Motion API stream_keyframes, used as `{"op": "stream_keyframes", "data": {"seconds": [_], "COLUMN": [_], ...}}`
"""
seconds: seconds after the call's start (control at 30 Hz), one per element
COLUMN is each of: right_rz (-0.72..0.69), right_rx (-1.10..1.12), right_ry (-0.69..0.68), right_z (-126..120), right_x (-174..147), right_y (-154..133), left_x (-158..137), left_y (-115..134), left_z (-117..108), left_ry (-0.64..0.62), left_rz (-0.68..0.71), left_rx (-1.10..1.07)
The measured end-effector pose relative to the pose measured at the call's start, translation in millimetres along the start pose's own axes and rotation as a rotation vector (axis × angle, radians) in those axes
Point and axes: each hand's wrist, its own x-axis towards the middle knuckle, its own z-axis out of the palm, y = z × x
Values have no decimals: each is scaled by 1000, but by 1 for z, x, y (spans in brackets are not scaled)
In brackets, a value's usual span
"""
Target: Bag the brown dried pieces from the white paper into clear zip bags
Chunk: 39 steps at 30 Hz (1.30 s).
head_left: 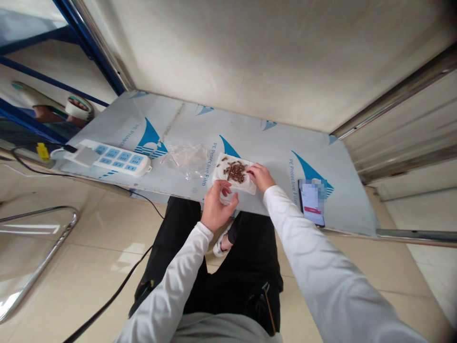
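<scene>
A heap of small, reddish-brown, rod-like pieces (pixel 235 172) lies on a white sheet (pixel 250 187) on the tabletop; their exact kind is too small to tell. My right hand (pixel 262 177) reaches to the heap's right edge, fingertips pinched together around what looks like one small brown piece. On the near left side of the sheet, my left hand (pixel 217 207) is curled, thumb and fingers closing on a small clear plastic bag (pixel 226 196). Its outline is faint and partly hidden by the fingers.
More clear plastic bags (pixel 187 159) lie left of the sheet. A white power strip (pixel 121 161) with a plugged-in adapter sits further left, its black cable (pixel 117 185) crossing the table's front edge. A phone (pixel 312 202) rests at right. Walls bound the table (pixel 342 190) behind.
</scene>
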Motion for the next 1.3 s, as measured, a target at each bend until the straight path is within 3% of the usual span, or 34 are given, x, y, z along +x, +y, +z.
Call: {"op": "stream_keyframes", "data": {"seconds": [0.13,0.2,0.3,0.37,0.5,0.77,0.93,1.07,1.17,1.3], "right_rz": [19,37,-6,-108,-269,-288,-347,-339,-239,58], "right_rx": [-1,39,291,380,247,198,88,28,197,636], "right_ry": [25,91,224,148,-25,-19,-35,4,89,94], "right_z": [-6,-15,-36,-49,-65,-65,-79,-91,-85,-61], "right_x": [5,-4,-30,-49,-65,-75,-86,-93,-99,-102], "right_y": [-8,-26,-71,-103,-142,-142,-136,-137,-138,-136], "left_x": [2,3,4,4,2,-3,-13,-17,-17,-20], "left_y": [-1,1,4,8,15,13,14,21,28,35], "left_z": [-1,-1,-2,-2,0,-1,-15,-19,-17,-16], "left_ry": [10,14,4,-9,-30,16,-86,-35,58,134], "left_rz": [3,-2,0,20,49,45,114,-81,-204,-280], "left_rx": [0,0,-13,-37,-88,-194,-373,-619,-675,-703]}}
